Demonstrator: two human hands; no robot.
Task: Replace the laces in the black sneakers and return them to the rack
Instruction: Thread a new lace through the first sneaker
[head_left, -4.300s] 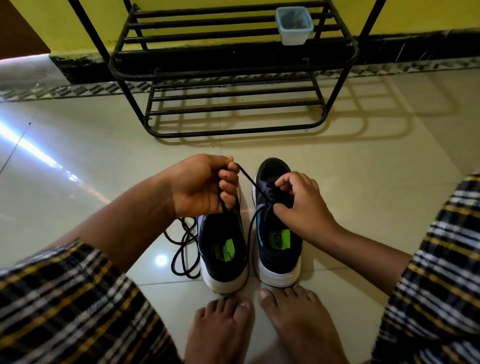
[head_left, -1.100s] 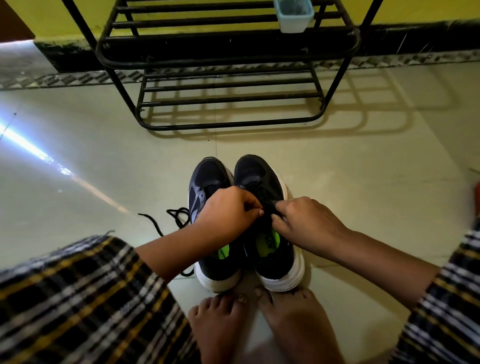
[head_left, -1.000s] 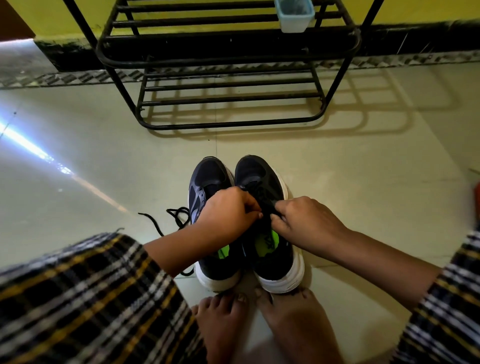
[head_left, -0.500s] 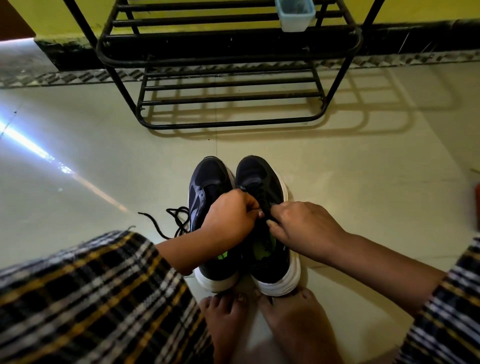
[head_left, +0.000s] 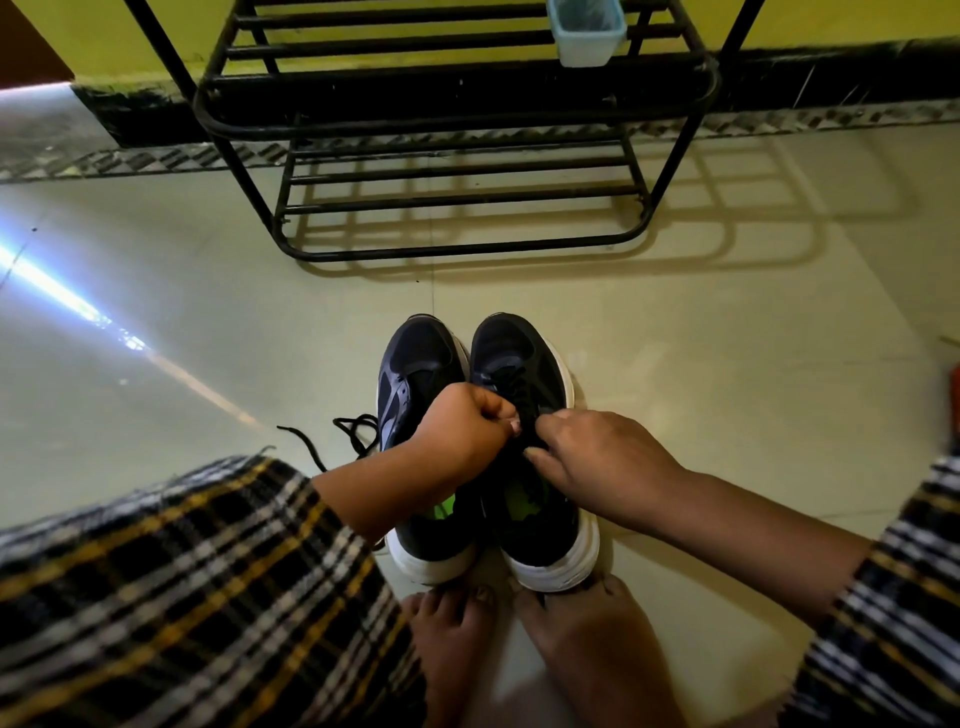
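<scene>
Pale glossy tiled floor (head_left: 727, 364) carries two black sneakers (head_left: 519, 364) standing side by side, with a loose black lace (head_left: 358, 431) just left of them, two bare feet (head_left: 519, 639) at their heels, and a black metal rack (head_left: 457, 249) standing beyond their toes.

We've got a glossy pale tiled floor (head_left: 727, 364) with a bright streak of light (head_left: 57, 291) across the left; a yellow wall (head_left: 857, 21) behind, a dark skirting (head_left: 831, 73) along its base, and a patterned tile strip (head_left: 130, 161) just below that.
</scene>
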